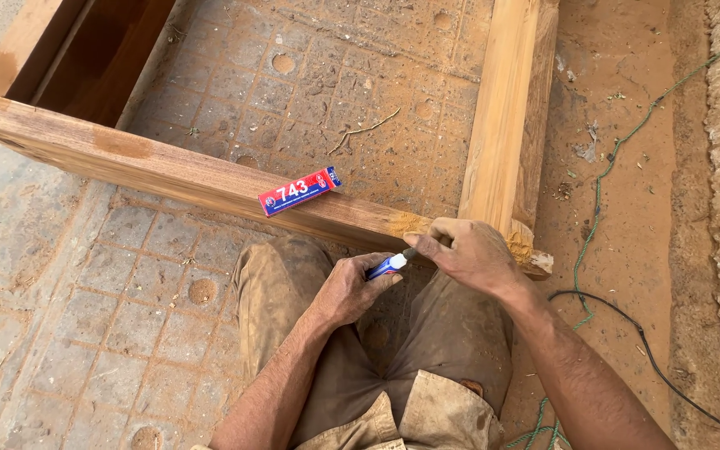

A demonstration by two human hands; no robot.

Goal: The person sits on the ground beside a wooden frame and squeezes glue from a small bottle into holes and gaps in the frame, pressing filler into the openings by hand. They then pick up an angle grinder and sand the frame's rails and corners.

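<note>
left hand (345, 289): we see it curled around a small tube (388, 266), fingers pressed together on its body, thumb side up.
small tube: blue and white, slim, only its upper end shows past the fist; a dark narrow tip points up and to the right toward the other hand. we find it just below the corner joint of the frame, over the person's knees.
right hand (470, 252): fingers bunched at the tube's dark tip, pinching at it; we cannot tell whether a cap sits between them. the knuckles rest against the frame corner.
wooden frame (168, 171): 2 pale brown beams meet at a corner by the hands, 1 running left, the other (506, 117) running away from us. yellowish sawdust clings at the joint (408, 223).
box (299, 191): long, flat, red and blue carton lying on the left beam, well apart from the hands.
trousers (447, 333): dusty brown, knees drawn up under the hands.
ground: patterned paving tiles (110, 317) dusted with red soil; a green cord (597, 200) and a black cable (635, 329) trail at the right.
</note>
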